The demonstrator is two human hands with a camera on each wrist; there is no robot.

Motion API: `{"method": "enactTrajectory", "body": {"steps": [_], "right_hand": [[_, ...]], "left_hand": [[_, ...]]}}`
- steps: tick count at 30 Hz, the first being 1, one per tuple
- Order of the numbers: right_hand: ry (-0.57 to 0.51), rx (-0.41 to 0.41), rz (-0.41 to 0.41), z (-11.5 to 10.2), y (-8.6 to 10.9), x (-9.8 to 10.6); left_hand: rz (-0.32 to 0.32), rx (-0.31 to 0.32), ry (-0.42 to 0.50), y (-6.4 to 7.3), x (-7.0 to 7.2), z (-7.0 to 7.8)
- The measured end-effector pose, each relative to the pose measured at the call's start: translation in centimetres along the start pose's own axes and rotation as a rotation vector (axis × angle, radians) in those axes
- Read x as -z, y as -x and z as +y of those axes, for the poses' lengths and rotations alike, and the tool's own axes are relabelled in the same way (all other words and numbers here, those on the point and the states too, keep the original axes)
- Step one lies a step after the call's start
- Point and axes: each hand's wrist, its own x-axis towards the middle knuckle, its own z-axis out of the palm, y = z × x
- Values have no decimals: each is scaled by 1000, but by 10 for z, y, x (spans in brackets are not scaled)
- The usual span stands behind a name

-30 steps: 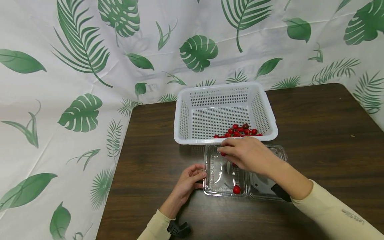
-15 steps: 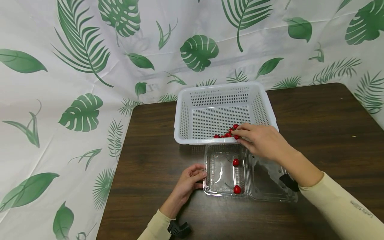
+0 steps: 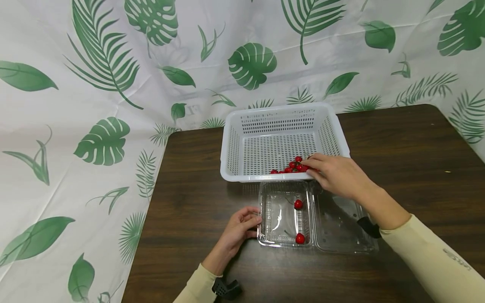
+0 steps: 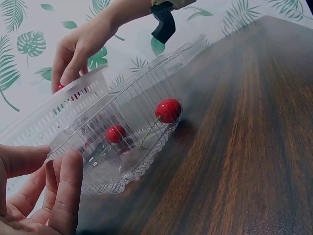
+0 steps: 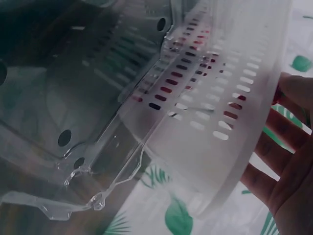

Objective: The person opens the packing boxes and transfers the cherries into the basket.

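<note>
My left hand [image 3: 238,229] holds the left rim of a clear plastic clamshell box [image 3: 273,229] between thumb and fingers. Inside the box lie two red cherries with stems, one cherry [image 3: 298,204] toward the back and one cherry [image 3: 300,238] near the front. Over the front rim of a white perforated basket [image 3: 231,147] reaches my right hand [image 3: 341,174]. Its thumb and fingers pinch a cherry [image 5: 277,96], which is mostly hidden. Beside those fingers, more cherries [image 3: 292,164] are heaped at the basket's front right.
The box's clear lid [image 3: 337,235] lies folded out to the right, under my right forearm. The basket stands directly behind the box. Everything rests on a dark wooden table [image 3: 189,189], with a leaf-patterned white sheet [image 3: 182,42] hanging behind and at the left.
My right hand has gone from above the box back and right into the basket's cherries, uncovering the rear cherry in the box. My left hand stays on the rim.
</note>
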Motion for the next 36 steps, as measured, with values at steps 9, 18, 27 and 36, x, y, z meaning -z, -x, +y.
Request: {"method": "enactTrajectory", "body": {"steps": [9,18,27,36], "right_hand": [[-11,-47,-63,4,3,-5],[49,-49,-30,4,4,-4],[102,98,168,-14,-1,3],[96,375,37,-56,5,-21]], "left_hand": [[9,-2,-6,0,0,-1],[8,-6,-2,0,0,0],[9,0,1,-1,0,-1],[15,0,-17,-1,-1,0]]}}
